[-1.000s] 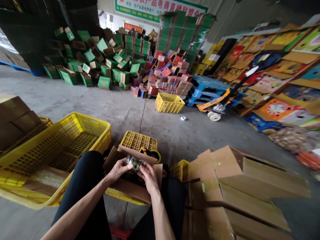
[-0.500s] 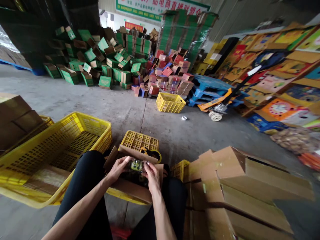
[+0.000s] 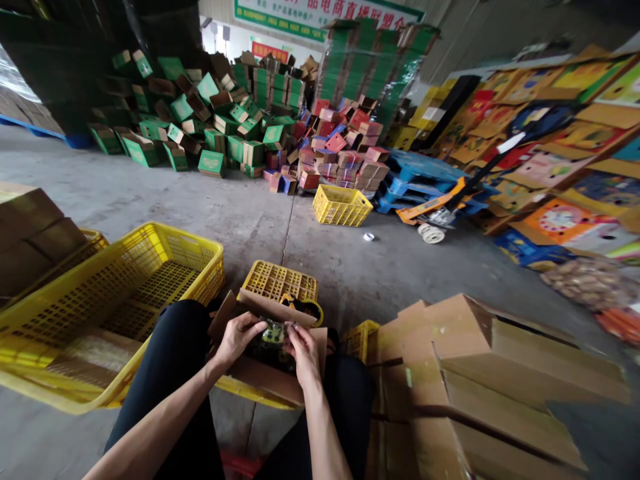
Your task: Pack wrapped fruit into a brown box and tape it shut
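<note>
A shiny clear-wrapped packet (image 3: 274, 333) with a yellow-green pattern is held between my two hands, above an open cardboard box (image 3: 273, 380) that stands between my knees. My left hand (image 3: 239, 341) pinches the packet's left end with thumb and fingertips. On the right end, my right hand (image 3: 303, 348) has its fingers closed. Dark shiny contents lie in the box under the packet, too shaded to make out. Beyond the box's far flap lies a yellow-and-black tape dispenser (image 3: 304, 307).
Left of my leg stands a large yellow crate (image 3: 200, 267) with a cardboard piece in it. Stacked brown cartons (image 3: 450, 360) rise at the right. Ahead are an upturned yellow crate (image 3: 280, 280), another yellow crate (image 3: 343, 205), a pallet jack (image 3: 435, 213) and heaps of green boxes (image 3: 210, 162).
The left hand's fingers have bent and shifted their hold on the packet, which has tipped slightly. My right hand stays almost in place.
</note>
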`<action>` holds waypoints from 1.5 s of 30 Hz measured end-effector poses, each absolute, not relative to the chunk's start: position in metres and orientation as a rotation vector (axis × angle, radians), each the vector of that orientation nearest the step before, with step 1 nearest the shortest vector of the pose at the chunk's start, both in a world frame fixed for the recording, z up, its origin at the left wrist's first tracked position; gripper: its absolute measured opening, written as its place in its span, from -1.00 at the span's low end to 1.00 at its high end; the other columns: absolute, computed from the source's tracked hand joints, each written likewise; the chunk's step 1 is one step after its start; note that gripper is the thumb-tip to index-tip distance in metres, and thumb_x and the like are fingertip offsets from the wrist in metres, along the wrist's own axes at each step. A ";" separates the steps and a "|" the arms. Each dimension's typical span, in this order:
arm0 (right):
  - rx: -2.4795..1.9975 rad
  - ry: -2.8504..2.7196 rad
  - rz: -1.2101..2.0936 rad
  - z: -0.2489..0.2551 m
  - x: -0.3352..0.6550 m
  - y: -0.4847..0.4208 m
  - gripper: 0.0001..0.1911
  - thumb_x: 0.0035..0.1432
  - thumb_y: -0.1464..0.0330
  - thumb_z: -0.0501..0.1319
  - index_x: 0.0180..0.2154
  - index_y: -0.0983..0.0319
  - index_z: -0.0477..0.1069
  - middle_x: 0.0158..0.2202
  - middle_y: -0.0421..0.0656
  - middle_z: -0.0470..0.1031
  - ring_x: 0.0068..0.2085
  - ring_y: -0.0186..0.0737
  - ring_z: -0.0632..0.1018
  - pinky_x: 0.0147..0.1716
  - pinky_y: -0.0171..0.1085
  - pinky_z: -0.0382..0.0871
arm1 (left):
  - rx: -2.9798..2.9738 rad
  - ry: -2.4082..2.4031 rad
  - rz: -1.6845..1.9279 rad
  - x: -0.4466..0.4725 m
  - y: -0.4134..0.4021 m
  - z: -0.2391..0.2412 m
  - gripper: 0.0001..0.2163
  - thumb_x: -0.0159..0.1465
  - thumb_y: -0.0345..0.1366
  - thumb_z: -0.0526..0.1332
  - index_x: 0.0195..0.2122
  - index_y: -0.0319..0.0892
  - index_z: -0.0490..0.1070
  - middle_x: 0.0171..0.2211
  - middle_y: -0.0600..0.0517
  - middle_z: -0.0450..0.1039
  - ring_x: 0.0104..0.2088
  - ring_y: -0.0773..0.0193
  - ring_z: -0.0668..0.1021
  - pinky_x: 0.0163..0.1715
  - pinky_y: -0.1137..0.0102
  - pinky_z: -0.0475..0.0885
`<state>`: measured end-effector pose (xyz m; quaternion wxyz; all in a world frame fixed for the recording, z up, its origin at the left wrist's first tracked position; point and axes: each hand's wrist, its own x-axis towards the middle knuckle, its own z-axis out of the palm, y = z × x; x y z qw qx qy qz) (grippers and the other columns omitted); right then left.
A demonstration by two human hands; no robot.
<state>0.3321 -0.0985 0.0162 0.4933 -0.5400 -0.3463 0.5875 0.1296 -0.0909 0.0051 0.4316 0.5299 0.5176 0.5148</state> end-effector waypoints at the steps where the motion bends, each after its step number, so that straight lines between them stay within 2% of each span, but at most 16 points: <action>1: -1.311 -0.841 1.424 0.016 0.332 -0.098 -0.39 -0.07 -0.08 0.51 -0.08 0.17 0.67 -0.04 -0.05 0.69 -0.17 -0.05 0.69 -0.26 -0.20 0.61 | 1.333 1.294 1.287 0.130 -0.091 0.005 -0.68 0.24 -0.02 0.40 -0.44 -0.19 0.55 -0.48 0.07 0.49 -0.41 0.28 0.49 -0.35 0.45 0.38; 10: -1.330 -0.834 1.405 0.014 0.332 -0.098 -0.40 -0.06 -0.07 0.50 -0.07 0.16 0.67 -0.03 -0.05 0.69 -0.17 -0.03 0.68 -0.31 -0.21 0.60 | 1.325 1.313 1.277 0.130 -0.091 0.005 -0.60 0.25 0.07 0.37 -0.44 -0.21 0.56 -0.50 0.08 0.47 -0.45 0.30 0.46 -0.41 0.46 0.34; 17: -1.339 -0.828 1.393 0.010 0.332 -0.097 -0.43 -0.04 -0.11 0.48 -0.14 0.16 0.65 -0.19 -0.09 0.68 -0.34 -0.14 0.64 -0.43 -0.26 0.56 | 1.194 1.340 1.287 0.127 -0.086 -0.004 -0.43 0.25 0.24 0.30 -0.57 -0.22 0.42 -0.63 0.11 0.28 -0.55 0.36 0.35 -0.55 0.47 0.19; 19: -1.331 -0.824 1.392 0.009 0.333 -0.096 -0.40 -0.05 -0.11 0.48 -0.09 0.16 0.62 -0.17 -0.10 0.67 -0.33 -0.15 0.65 -0.43 -0.26 0.57 | 1.159 1.319 1.267 0.126 -0.086 -0.004 -0.43 0.27 0.25 0.27 -0.50 -0.23 0.49 -0.60 0.08 0.34 -0.54 0.33 0.41 -0.56 0.48 0.22; 21: -1.323 -0.831 1.397 0.009 0.334 -0.096 -0.38 -0.08 -0.10 0.50 -0.10 0.17 0.61 -0.20 -0.10 0.67 -0.34 -0.15 0.65 -0.43 -0.26 0.57 | 1.139 1.266 1.231 0.126 -0.088 -0.002 -0.44 0.32 0.25 0.22 -0.21 -0.25 0.61 -0.42 -0.01 0.54 -0.41 0.23 0.56 -0.49 0.47 0.36; 23: -1.315 -0.851 1.405 0.008 0.334 -0.096 -0.39 -0.09 -0.11 0.51 -0.15 0.18 0.59 -0.25 -0.11 0.66 -0.35 -0.14 0.65 -0.42 -0.24 0.58 | 1.144 1.191 1.201 0.129 -0.090 0.002 -0.38 0.31 0.24 0.25 0.14 -0.18 0.54 -0.09 -0.12 0.63 -0.14 0.08 0.65 -0.30 0.38 0.53; 24: -1.310 -0.864 1.408 0.008 0.334 -0.096 -0.38 -0.09 -0.12 0.50 -0.16 0.19 0.59 -0.25 -0.11 0.66 -0.35 -0.13 0.65 -0.41 -0.23 0.59 | 1.169 1.152 1.183 0.130 -0.091 0.004 -0.33 0.25 0.23 0.32 0.24 -0.13 0.48 0.06 -0.15 0.59 0.00 0.02 0.64 -0.15 0.31 0.56; 26: -1.296 -0.906 1.413 0.009 0.333 -0.098 -0.36 -0.04 -0.16 0.46 -0.12 0.18 0.58 -0.19 -0.08 0.67 -0.30 -0.09 0.68 -0.36 -0.19 0.62 | 1.237 1.095 1.143 0.132 -0.091 0.007 -0.23 0.05 0.15 0.51 0.25 -0.07 0.49 0.21 -0.15 0.50 0.17 -0.07 0.56 0.08 0.22 0.51; 28: -1.276 -0.976 1.422 0.009 0.333 -0.100 -0.32 0.08 -0.20 0.36 -0.01 0.19 0.56 -0.12 -0.03 0.67 -0.23 -0.05 0.70 -0.29 -0.13 0.65 | 1.276 1.101 1.116 0.129 -0.089 0.009 -0.24 -0.08 0.07 0.60 0.14 -0.10 0.58 0.18 -0.16 0.53 0.16 -0.11 0.56 0.12 0.19 0.50; 31: -1.265 -1.128 1.400 0.008 0.334 -0.101 -0.32 0.26 -0.17 0.22 0.13 0.20 0.51 -0.06 0.03 0.67 -0.13 -0.01 0.71 -0.15 -0.05 0.65 | 1.224 1.241 1.141 0.114 -0.082 0.010 -0.34 0.11 0.15 0.47 0.09 -0.22 0.56 -0.03 -0.18 0.63 -0.10 -0.01 0.66 -0.14 0.23 0.58; 33: -1.283 -1.247 1.330 0.005 0.334 -0.099 -0.40 0.30 -0.10 0.21 0.13 0.18 0.53 0.00 0.03 0.67 -0.03 0.02 0.69 -0.07 -0.03 0.63 | 1.194 1.366 1.170 0.100 -0.077 0.010 -0.38 0.21 0.18 0.36 0.06 -0.27 0.54 -0.18 -0.14 0.64 -0.25 0.08 0.66 -0.27 0.29 0.56; 36: -1.316 -1.453 1.159 -0.003 0.332 -0.095 -0.58 0.30 0.04 0.26 0.03 0.14 0.60 0.07 0.01 0.63 0.10 0.07 0.62 0.10 0.02 0.55 | 1.242 1.502 1.169 0.086 -0.074 0.010 -0.47 0.16 0.14 0.40 -0.10 -0.26 0.59 -0.34 -0.05 0.62 -0.36 0.16 0.61 -0.34 0.35 0.50; 38: -1.317 -1.609 1.038 -0.008 0.329 -0.093 -0.68 0.32 0.17 0.25 -0.01 0.15 0.62 0.11 0.01 0.61 0.16 0.06 0.57 0.22 0.04 0.44 | 1.322 1.552 1.155 0.086 -0.074 0.009 -0.54 0.12 0.09 0.44 -0.17 -0.21 0.60 -0.36 -0.02 0.62 -0.35 0.16 0.61 -0.31 0.35 0.49; 41: -1.285 -1.869 0.891 -0.012 0.323 -0.089 -0.70 0.33 0.36 0.18 0.00 0.20 0.62 0.14 0.04 0.58 0.22 0.04 0.51 0.31 0.07 0.32 | 1.428 1.644 1.160 0.092 -0.075 0.005 -0.64 0.12 0.00 0.45 -0.20 -0.14 0.57 -0.30 0.00 0.62 -0.27 0.13 0.62 -0.19 0.31 0.50; 43: -1.250 -2.059 0.820 -0.013 0.319 -0.085 -0.68 0.32 0.45 0.15 0.01 0.22 0.61 0.12 0.05 0.59 0.25 0.03 0.48 0.34 0.08 0.29 | 1.484 1.702 1.168 0.096 -0.075 0.002 -0.66 0.16 -0.03 0.43 -0.14 -0.11 0.54 -0.26 0.00 0.62 -0.23 0.11 0.62 -0.13 0.29 0.50; 45: -1.213 -2.252 0.758 -0.014 0.313 -0.079 -0.67 0.27 0.51 0.18 -0.01 0.23 0.62 0.11 0.04 0.60 0.30 0.03 0.44 0.35 0.06 0.27 | 1.547 1.732 1.172 0.098 -0.074 -0.001 -0.63 0.24 -0.07 0.37 0.01 -0.09 0.51 -0.16 -0.03 0.61 -0.15 0.09 0.63 -0.07 0.27 0.51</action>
